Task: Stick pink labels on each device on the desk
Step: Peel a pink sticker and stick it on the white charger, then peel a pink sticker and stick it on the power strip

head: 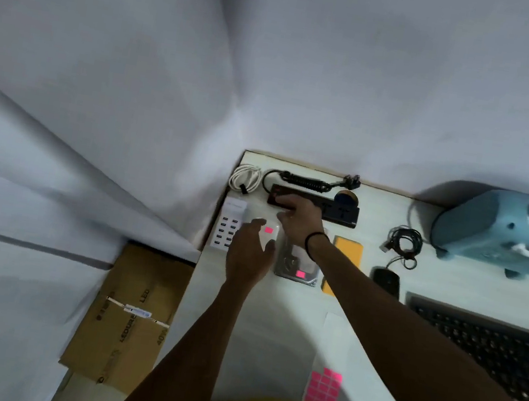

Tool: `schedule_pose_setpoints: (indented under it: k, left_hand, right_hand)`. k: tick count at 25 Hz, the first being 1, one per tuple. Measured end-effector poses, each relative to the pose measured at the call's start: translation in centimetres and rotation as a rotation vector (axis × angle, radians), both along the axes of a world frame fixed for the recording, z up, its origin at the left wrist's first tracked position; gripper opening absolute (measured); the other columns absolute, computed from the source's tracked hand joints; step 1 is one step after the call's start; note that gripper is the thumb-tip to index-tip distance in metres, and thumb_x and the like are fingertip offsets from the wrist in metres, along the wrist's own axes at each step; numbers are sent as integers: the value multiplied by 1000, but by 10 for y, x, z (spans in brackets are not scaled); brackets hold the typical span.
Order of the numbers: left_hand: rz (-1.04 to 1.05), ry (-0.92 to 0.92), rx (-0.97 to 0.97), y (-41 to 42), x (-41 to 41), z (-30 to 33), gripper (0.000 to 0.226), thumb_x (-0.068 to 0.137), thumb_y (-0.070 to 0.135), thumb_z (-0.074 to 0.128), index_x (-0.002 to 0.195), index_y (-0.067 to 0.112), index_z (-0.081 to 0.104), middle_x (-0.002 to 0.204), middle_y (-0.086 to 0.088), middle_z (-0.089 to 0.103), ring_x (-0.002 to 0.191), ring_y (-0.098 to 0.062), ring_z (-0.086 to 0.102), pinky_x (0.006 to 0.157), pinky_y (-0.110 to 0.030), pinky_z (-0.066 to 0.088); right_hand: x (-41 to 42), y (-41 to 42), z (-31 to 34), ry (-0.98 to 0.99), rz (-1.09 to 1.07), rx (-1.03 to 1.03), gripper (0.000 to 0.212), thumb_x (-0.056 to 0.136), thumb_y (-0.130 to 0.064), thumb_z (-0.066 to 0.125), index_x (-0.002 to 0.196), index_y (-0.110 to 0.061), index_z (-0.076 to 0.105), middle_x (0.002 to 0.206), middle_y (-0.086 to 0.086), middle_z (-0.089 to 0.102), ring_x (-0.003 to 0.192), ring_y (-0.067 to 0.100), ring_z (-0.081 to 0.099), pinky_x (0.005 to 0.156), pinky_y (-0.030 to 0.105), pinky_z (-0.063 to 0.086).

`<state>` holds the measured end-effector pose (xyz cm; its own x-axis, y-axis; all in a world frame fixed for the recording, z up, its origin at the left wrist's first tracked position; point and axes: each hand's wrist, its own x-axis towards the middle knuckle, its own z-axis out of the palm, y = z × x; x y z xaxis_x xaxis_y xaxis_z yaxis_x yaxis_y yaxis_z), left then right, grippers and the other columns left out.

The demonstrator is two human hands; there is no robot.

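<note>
The right hand (301, 221) reaches to the far corner of the counter (274, 326) and presses its fingers (282, 200) onto the black power strip (341, 212), likely rubbing a pink label down there, though no label shows under them; the fingers look fairly straight, gripping nothing that can be seen. The left hand (249, 257) lies spread over a small white device (268, 235), fingers relaxed and wide, probably steadying it. That device already carries a pink label (268, 230), and so does the hard drive (297, 268) just beside it (300, 274).

The label sheet (323, 388) lies near the counter's front edge, close to the person, well apart from the hands. The white charging hub (228, 232) sits right at the left edge, so a nudge could tip it off. The mouse (387, 282), keyboard (492, 351) and blue speaker (507, 232) on the right show no labels; open counter between sheet and devices leaves room to reach.
</note>
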<state>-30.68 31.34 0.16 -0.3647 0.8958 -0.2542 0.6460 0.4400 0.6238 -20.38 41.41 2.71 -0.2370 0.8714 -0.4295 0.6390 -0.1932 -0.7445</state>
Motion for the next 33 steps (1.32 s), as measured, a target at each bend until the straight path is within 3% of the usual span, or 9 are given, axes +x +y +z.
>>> schedule_pose_setpoints:
  k: [4,7,10,12,17,23,27,33]
  left_hand:
    - [-117,-30,-9,-33,28,9,43,90,25,69,132,18,61,126,-2,67,119,-21,61,102,-34,47]
    - [-229,-63,-50,-66,62,3,39,86,22,72,124,20,67,117,1,71,110,-18,65,96,-35,53]
    - [-323,-120,-198,-107,94,-12,39,85,17,72,123,18,67,117,-1,73,103,-14,67,89,-31,56]
    - [-376,-168,-355,-128,111,-17,42,87,15,69,129,15,64,124,-5,70,109,-17,66,90,-26,51]
    - [-296,-295,-614,-167,126,-24,49,93,14,54,142,13,54,145,-7,54,133,-25,50,108,-33,44]
    - [-156,-373,-642,-188,142,-29,53,88,21,54,141,18,53,137,-7,59,122,-29,57,103,-48,51]
    - [-42,-456,-645,-194,149,-22,20,90,24,53,100,11,64,107,-14,68,91,-23,61,76,-36,51]
    - [-76,-484,-661,-195,164,-21,15,92,27,63,81,17,65,91,-7,73,79,-19,68,64,-29,48]
  right_hand:
    - [54,-51,20,29,-144,19,29,93,-3,59,115,-18,70,122,-4,68,91,14,66,85,24,53]
    - [107,-104,21,-25,-208,13,23,92,-11,62,112,-17,70,115,0,71,98,19,67,87,27,53]
    - [152,-178,6,-112,-224,-46,25,90,-19,67,115,-17,69,116,1,71,99,20,69,92,32,54]
    - [179,-229,-6,-213,-181,-101,30,91,-20,66,121,-18,67,122,2,69,103,18,67,94,29,52]
    - [206,-308,-38,-408,66,-317,58,90,-15,61,146,-23,45,139,7,54,127,24,53,106,34,44]
    - [206,-320,-45,-449,149,-345,72,89,-16,60,153,-25,29,142,13,39,127,31,49,105,38,45]
    - [195,-329,-50,-456,177,-364,73,87,-24,61,151,-25,26,142,14,35,126,34,45,102,44,48]
    - [202,-331,-52,-454,176,-345,68,89,-24,59,150,-34,30,141,12,36,128,33,42,104,43,45]
